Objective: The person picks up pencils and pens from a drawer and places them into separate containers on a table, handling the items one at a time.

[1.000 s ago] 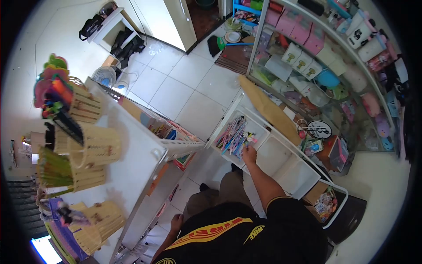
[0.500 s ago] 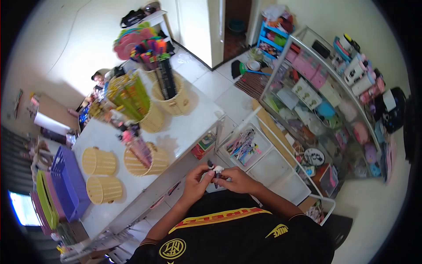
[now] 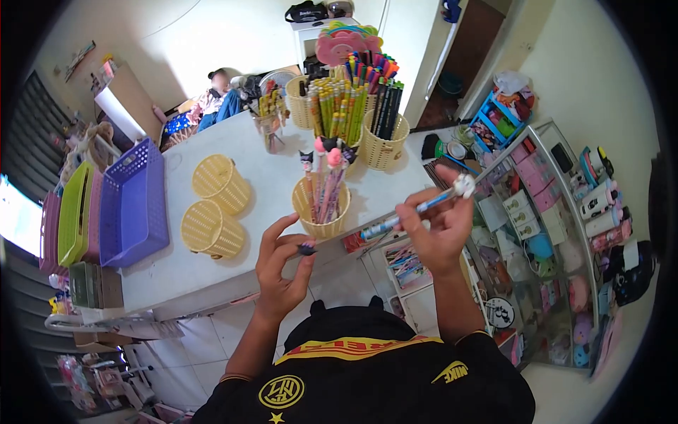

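Note:
My right hand (image 3: 441,237) is closed on a light-blue pen (image 3: 381,227) with a white figure topper, held slantwise between thumb and fingers. My left hand (image 3: 282,272) pinches a small dark piece (image 3: 306,249) with a hint of purple, like a pen topper; I cannot tell whether a pen barrel runs behind it. Just beyond the hands, near the table edge, a cream basket (image 3: 326,227) holds several pens with pink and black figure toppers (image 3: 332,155).
On the white table (image 3: 268,184) lie two tipped cream baskets (image 3: 213,227) and, leftward, a purple basket (image 3: 134,205). Yellow pencils (image 3: 339,106) and dark pens (image 3: 387,109) fill baskets behind. Right are a pen drawer (image 3: 406,267) and a glass cabinet (image 3: 522,205). A person (image 3: 215,99) sits far back.
My hands have parted and risen toward the table. The light-blue pen now shows in my right hand and the dark piece in my left. The view has turned toward the table.

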`<state>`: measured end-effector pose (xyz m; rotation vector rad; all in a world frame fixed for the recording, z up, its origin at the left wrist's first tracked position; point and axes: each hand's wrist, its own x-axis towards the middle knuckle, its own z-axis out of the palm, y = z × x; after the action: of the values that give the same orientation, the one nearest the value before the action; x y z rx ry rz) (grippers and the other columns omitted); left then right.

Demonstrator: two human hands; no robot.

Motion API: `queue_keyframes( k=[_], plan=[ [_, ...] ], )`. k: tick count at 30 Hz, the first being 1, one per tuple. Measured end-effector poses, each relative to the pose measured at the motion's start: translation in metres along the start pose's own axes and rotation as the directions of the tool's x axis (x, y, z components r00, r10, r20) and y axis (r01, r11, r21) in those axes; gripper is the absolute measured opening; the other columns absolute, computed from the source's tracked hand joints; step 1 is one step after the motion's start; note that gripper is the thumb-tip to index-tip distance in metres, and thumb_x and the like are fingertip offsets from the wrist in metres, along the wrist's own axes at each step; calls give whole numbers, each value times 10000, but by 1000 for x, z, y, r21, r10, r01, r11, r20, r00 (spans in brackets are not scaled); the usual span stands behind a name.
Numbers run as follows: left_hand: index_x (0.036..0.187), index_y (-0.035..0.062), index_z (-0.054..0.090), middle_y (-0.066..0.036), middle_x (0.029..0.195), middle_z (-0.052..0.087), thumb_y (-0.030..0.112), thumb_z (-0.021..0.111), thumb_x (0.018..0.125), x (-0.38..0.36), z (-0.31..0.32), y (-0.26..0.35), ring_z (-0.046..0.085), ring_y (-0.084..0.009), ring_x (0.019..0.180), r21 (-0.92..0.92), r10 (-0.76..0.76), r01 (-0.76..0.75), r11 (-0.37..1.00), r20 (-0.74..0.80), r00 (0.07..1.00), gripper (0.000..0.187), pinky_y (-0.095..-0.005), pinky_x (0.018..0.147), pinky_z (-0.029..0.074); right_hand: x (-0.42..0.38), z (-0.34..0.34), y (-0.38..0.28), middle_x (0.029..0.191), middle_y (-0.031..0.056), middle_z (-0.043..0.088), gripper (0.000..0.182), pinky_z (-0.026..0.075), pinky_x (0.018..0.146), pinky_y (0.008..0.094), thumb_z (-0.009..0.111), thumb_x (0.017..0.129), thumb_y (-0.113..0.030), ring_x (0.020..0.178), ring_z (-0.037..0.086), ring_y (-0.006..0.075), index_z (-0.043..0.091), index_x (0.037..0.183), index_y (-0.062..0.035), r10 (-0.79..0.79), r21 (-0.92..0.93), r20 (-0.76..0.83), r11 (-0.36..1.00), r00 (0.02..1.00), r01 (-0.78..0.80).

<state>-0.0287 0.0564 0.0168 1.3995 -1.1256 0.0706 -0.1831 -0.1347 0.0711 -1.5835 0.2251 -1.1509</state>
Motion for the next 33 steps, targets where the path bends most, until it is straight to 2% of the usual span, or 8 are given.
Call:
queue_keyframes(
  k=[6,12,18,20,24,27,29,33],
  plan=[
    [1003,-29,612,-230,1378,505,-51,657,844,4,1,-9,682,-249,981,39,71,-73,997,51,996,166,-359,852,554,43,42,-6,883,96,662,483,552,611,229,752,845,25,733,694,156,426,1199,-16,113,110,14,987,994,-114],
    [1001,-29,608,-221,1343,532,-66,675,821,5,-2,-10,673,-251,973,9,61,-61,998,63,996,196,-345,841,546,38,58,17,745,55,576,286,385,483,286,841,795,-194,538,480,112,635,875,-12,-111,-485,228,849,967,212],
    [979,-33,596,-205,1313,552,-69,689,809,10,-5,-8,664,-250,974,6,60,-60,998,64,996,197,-333,829,539,36,42,0,695,18,529,293,288,467,255,775,875,-256,561,410,55,629,836,-6,-15,-593,176,797,984,118],
    [974,-33,595,-203,1300,559,-67,691,809,12,-4,-8,659,-244,958,11,67,-67,998,56,996,193,-325,812,535,36,33,-11,657,60,561,353,364,462,284,754,888,-324,520,488,129,634,767,-15,308,-718,181,691,934,-88],
    [1010,-37,646,-165,1217,615,-51,746,783,14,-5,-1,667,-216,847,33,74,-74,997,11,997,248,-288,664,534,20,25,-19,744,34,587,227,317,462,261,749,900,-203,558,448,58,640,863,-8,298,-673,280,739,913,-35],
    [1011,-23,649,-141,1119,650,-42,760,778,14,-6,7,656,-181,797,8,84,-85,996,60,995,259,-262,598,512,3,48,-30,885,94,661,214,442,501,249,790,854,-136,566,544,123,645,972,-32,133,-332,443,943,887,24],
    [1012,-19,652,-133,1088,657,-41,763,776,15,-5,11,652,-171,773,-5,95,-95,995,63,993,262,-257,587,508,-6,58,-16,1014,112,659,339,485,545,237,793,824,-35,674,622,120,607,1107,-41,-235,-126,543,926,806,355],
    [1019,-17,659,-128,1058,663,-40,768,771,21,0,11,643,-162,717,-41,80,-78,996,55,995,271,-250,565,501,-7,54,4,1051,124,654,346,505,578,243,786,819,-17,779,670,134,600,1110,-27,-216,-132,501,938,838,321]
  ],
)
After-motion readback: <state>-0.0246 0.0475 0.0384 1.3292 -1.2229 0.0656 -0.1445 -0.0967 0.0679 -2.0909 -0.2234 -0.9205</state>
